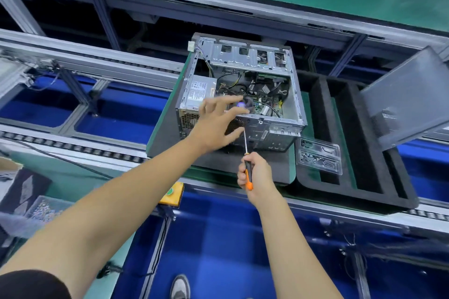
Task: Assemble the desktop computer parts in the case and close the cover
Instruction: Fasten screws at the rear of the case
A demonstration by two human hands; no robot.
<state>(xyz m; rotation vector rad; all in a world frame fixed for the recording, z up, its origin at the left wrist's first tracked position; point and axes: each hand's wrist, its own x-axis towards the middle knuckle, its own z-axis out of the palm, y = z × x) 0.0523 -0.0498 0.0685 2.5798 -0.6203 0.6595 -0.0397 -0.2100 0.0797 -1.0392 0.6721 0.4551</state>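
An open metal computer case (pixel 286 114) lies on its side on a dark pallet, showing its power supply (pixel 198 92), cables and motherboard. My left hand (pixel 216 124) reaches over the near rim of the case with fingers spread and holds nothing. My right hand (pixel 257 177) grips an orange-and-black screwdriver (pixel 247 167), whose shaft points up toward the rear panel of the case. The grey side cover (pixel 408 99) leans upright at the right, off the case.
A clear plastic tray (pixel 320 155) with small screws lies right of the case on black foam (pixel 364 177). A yellow button box (pixel 171 194) sits on the near rail. Conveyor rails and blue floor surround the pallet. A shoe (pixel 180 286) shows below.
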